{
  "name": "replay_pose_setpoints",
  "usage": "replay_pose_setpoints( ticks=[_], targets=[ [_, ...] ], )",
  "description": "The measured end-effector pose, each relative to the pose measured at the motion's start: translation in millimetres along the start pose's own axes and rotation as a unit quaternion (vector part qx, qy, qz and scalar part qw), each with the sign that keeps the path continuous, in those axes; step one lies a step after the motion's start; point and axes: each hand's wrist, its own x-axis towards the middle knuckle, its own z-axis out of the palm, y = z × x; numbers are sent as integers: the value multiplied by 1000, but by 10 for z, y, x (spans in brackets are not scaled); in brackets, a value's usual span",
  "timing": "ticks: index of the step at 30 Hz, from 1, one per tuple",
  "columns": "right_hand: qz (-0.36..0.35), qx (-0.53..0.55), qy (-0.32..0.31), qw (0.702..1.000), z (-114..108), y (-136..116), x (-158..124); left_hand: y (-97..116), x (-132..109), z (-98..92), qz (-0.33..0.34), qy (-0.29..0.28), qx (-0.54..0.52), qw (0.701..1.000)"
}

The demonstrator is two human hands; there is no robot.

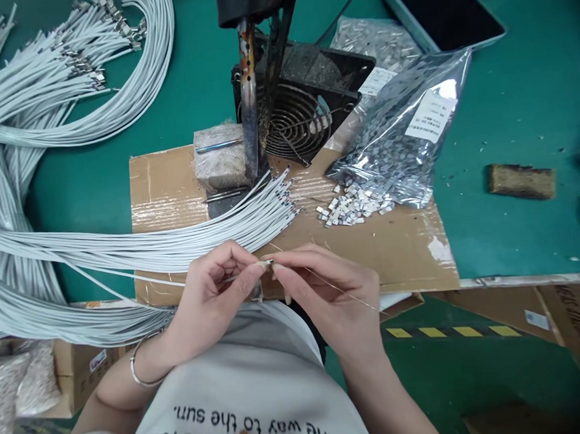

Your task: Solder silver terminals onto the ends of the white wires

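Observation:
My left hand (223,292) is closed in a pinch on the end of a white cable (162,279) that runs in from the left. My right hand (330,289) pinches a tiny connector (269,262) against that cable end, the fingertips of both hands almost touching. A thin solder wire (342,289) also passes across the right hand's fingers. Just beyond the hands, a bundle of white cables (213,237) lies on cardboard (403,256), its dark-tipped ends pointing right. Small metal connectors (352,205) are heaped past the right hand. The fingers partly hide the joined parts.
A scorched metal tube (248,96) on a stand rises beyond the bundle, beside a wrapped block (219,156) and a black fan (297,123). A connector bag (412,133), a phone (447,11) and a brown block (521,181) lie rightward. More cable bundles (160,68) cover the left.

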Motion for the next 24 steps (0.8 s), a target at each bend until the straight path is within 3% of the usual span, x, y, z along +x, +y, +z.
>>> replay_pose_setpoints(
  ticks=[13, 17, 24],
  targets=[
    [51, 75, 2, 996, -3, 40, 37, 39, 22, 21, 10, 11, 27, 1000],
    [22, 1, 17, 1000, -14, 4, 23, 31, 22, 51, 24, 37, 49, 998],
    [-35, -76, -10, 996, -58, -40, 3, -42, -28, 53, 83, 67, 113, 988]
  ],
)
